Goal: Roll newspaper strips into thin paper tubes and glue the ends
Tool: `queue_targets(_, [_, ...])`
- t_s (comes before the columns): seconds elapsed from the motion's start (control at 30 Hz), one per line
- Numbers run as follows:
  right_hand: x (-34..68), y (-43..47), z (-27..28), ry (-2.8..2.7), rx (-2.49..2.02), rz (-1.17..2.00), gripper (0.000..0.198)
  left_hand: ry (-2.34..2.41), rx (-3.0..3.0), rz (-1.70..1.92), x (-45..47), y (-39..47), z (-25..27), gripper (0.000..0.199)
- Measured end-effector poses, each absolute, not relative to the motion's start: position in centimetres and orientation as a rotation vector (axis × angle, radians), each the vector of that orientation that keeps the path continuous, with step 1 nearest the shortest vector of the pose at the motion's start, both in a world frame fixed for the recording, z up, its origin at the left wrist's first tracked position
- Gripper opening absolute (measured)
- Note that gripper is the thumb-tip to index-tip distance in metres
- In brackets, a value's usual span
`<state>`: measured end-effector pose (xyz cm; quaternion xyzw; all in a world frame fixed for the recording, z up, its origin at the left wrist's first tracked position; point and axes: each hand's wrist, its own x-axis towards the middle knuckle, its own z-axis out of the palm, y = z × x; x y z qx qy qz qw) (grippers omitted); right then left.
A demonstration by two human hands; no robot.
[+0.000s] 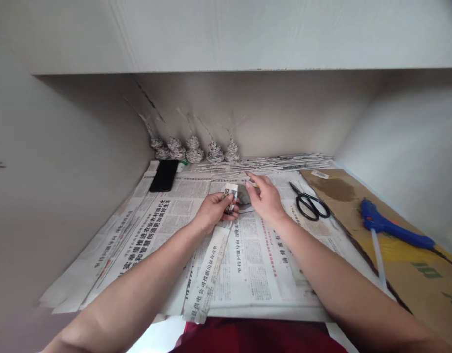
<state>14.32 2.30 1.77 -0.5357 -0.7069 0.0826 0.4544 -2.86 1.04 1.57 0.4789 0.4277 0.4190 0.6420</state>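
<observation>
My left hand (219, 208) is closed on the upper end of a long newspaper strip (210, 269), thumb on top. The strip's end stands up between the fingers, and its tail trails down toward the table's front edge. To its right, my right hand (266, 198) hovers with thumb and index finger apart. A small yellow bit shows by its fingers, too small to make out. Between the hands lies a greyish, rounded thing (244, 196) with a dark edge, partly hidden by the fingers; I cannot tell what it is.
Black-handled scissors (309, 205) lie right of my right hand. Beyond them a blue glue gun (395, 229) rests on cardboard (406, 279). Rolled paper sticks (270, 164) and several woven paper gourds (195, 149) line the back. A black phone (164, 175) lies at left on newspaper (145, 235).
</observation>
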Motion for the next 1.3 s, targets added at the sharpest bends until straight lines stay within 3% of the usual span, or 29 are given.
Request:
queue_targets(0.17, [13.6,2.0,3.0,-1.569,-1.125,0.989,0.035,0.98,1.147,0.949,-2.9,0.9,1.6,0.031])
queue_targets(0.27, [13.2,1.8,3.0,-1.51,-1.072,1.218,0.032,0.995,1.203,0.941,-2.9,0.8,1.6,0.031])
queue_targets(0.57, [13.2,1.9,2.9,-1.255,-1.059,1.409,0.04,1.004,1.294,0.946,-3.0,0.8,1.5,0.034])
queue_targets(1.3, [12.4,1.8,2.8,-1.148,-1.128,1.324,0.041,1.055,1.317,0.923,-2.9,0.7,1.2,0.041])
